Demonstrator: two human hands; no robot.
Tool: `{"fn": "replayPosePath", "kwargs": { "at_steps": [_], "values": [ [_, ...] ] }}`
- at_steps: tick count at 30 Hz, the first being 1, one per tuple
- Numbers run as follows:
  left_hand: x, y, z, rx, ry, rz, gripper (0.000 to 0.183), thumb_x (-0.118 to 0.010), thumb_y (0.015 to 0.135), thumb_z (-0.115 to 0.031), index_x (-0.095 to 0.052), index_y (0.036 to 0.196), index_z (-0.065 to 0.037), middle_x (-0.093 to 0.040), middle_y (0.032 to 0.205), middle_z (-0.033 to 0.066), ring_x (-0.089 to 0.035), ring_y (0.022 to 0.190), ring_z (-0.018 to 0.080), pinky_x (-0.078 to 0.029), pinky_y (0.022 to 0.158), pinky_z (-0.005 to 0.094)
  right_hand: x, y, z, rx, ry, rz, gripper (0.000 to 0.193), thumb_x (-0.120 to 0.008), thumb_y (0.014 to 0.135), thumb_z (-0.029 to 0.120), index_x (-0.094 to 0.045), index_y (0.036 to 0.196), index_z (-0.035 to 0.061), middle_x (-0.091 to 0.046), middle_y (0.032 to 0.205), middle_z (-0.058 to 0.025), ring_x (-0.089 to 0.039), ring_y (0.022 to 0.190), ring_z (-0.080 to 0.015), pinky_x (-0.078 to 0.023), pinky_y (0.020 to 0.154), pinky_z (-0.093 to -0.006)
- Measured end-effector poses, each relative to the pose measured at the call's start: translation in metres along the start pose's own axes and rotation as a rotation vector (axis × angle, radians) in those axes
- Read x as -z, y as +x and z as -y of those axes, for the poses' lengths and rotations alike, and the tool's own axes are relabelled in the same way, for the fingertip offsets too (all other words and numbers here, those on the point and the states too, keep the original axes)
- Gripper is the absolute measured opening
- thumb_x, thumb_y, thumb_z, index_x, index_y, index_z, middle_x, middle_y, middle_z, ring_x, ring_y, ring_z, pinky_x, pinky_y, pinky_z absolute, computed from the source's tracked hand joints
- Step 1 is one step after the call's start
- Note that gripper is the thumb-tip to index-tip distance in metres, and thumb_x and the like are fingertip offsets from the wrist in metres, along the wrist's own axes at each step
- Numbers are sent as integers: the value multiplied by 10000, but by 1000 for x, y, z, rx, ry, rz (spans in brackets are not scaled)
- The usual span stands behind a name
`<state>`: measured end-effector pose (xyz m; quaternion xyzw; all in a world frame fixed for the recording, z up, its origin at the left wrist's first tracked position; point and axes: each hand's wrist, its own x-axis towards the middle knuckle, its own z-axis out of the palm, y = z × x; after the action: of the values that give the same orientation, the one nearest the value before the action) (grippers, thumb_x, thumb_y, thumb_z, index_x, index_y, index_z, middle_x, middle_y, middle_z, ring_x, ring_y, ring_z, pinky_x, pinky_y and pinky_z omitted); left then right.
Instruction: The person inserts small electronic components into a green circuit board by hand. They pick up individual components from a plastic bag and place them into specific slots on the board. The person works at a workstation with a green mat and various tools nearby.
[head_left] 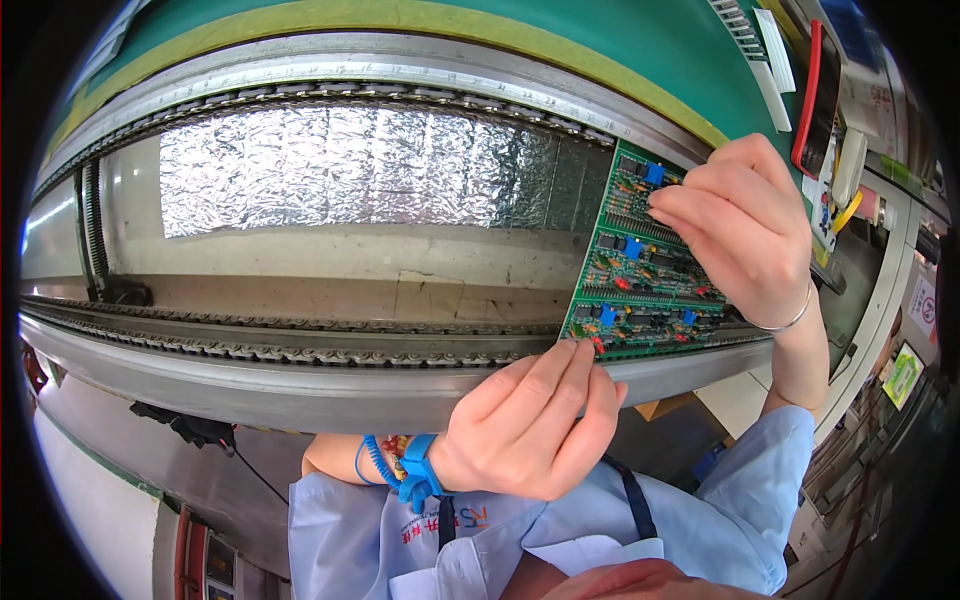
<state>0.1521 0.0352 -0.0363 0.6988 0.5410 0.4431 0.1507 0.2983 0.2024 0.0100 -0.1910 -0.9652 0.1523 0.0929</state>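
A green circuit board [640, 275] with blue and red parts lies across the two chain rails of a conveyor. My left hand [530, 425] touches the board's near edge with its fingertips, and a blue coiled wrist strap [410, 465] sits on that wrist. My right hand [745, 230] rests over the board's right side, its fingertips pressing on the parts near the far end. A thin bracelet circles the right wrist. Neither hand lifts the board off the rails.
The near chain rail [300, 350] and far chain rail [400, 100] curve across the view. Between them is a panel of crinkled foil [360, 165]. A green surface with a yellow stripe [560, 45] lies beyond. Equipment and a red handle [810, 90] stand at the right.
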Motion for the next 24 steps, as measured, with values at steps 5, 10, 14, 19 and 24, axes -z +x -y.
{"fn": "replayPosePath", "kwargs": {
  "at_steps": [5, 10, 14, 19, 24],
  "values": [
    [0, 0, 1, -5, -1, -2, 112, -675, 689, -67, -605, 757, -10, -674, 764, 110, -664, 716, 196, -505, 584, 242, -1, -2, -3, 26, -4, -3, 286, -744, 540, 8, -665, 815, 0, -560, 744, -60, -502, 691, -237, -418, 574, -308],
    [0, -1, 0, -2, -12, 1, 116, -675, 692, -68, -602, 762, -12, -674, 764, 111, -660, 713, 196, -502, 592, 242, 6, -3, -5, 64, -26, 67, 311, -729, 526, 16, -673, 831, 3, -562, 746, -51, -502, 688, -231, -415, 563, -307],
    [0, -1, 0, -1, -14, 3, 120, -676, 693, -70, -601, 767, -13, -673, 767, 108, -659, 712, 194, -496, 590, 239, 9, -2, -4, 79, -47, 99, 319, -722, 520, 22, -673, 835, 3, -561, 752, -50, -504, 691, -232, -414, 561, -304],
    [0, -1, 0, -10, 2, -8, 116, -677, 695, -72, -599, 762, -16, -670, 764, 100, -657, 713, 192, -484, 580, 236, 10, 1, -4, 98, -49, 102, 317, -718, 528, 12, -671, 842, 0, -559, 759, -52, -504, 696, -233, -414, 574, -313],
    [-1, 0, 0, -28, 19, -28, 116, -681, 693, -59, -601, 765, -14, -666, 768, 94, -655, 710, 191, -479, 578, 237, 8, 1, -2, 120, -98, 60, 261, -643, 571, 81, -651, 821, 7, -566, 758, -32, -513, 685, -203, -384, 563, -315]
  ]
}}
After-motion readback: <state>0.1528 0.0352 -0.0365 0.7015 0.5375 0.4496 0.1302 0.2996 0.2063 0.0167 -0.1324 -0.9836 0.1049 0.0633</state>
